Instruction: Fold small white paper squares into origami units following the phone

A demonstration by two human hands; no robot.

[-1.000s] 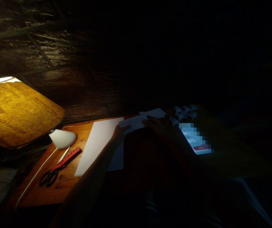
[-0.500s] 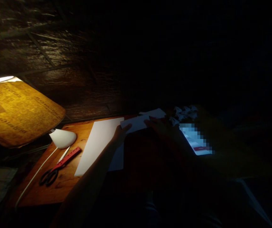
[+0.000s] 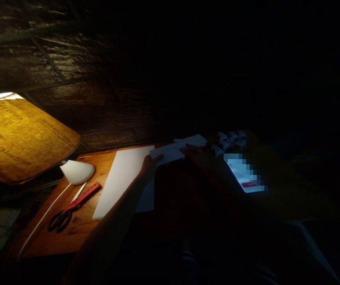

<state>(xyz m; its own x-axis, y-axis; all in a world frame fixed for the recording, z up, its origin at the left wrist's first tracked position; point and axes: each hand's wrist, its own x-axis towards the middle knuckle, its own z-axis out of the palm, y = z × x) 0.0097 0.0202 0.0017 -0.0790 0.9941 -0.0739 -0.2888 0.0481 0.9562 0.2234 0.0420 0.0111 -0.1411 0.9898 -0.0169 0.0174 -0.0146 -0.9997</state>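
Note:
A small white piece of paper (image 3: 170, 152) is held up between my two hands over the wooden table. My left hand (image 3: 149, 167) pinches its left end, thumb on top. At the right end, my right hand (image 3: 196, 155) grips it, with the fingers dim in shadow. Beneath my left forearm lies a stack of larger white sheets (image 3: 122, 174). Just behind the held piece rest some more white paper pieces (image 3: 198, 139). Several small folded paper shapes (image 3: 230, 140) sit in the dark to the right of my right hand.
A lit lamp with a printed yellow shade (image 3: 27, 142) and a white base (image 3: 79, 172) stands at the left. Red scissors with black handles (image 3: 77, 204) lie before it, near a white cord (image 3: 43, 215). A glowing phone (image 3: 244, 174) is at the right. A dark wall (image 3: 77, 79) rises behind the table.
My right hand has shifted slightly right along the paper, and its fingers now sit at the right end. My left hand keeps its pinch. The paper has barely moved.

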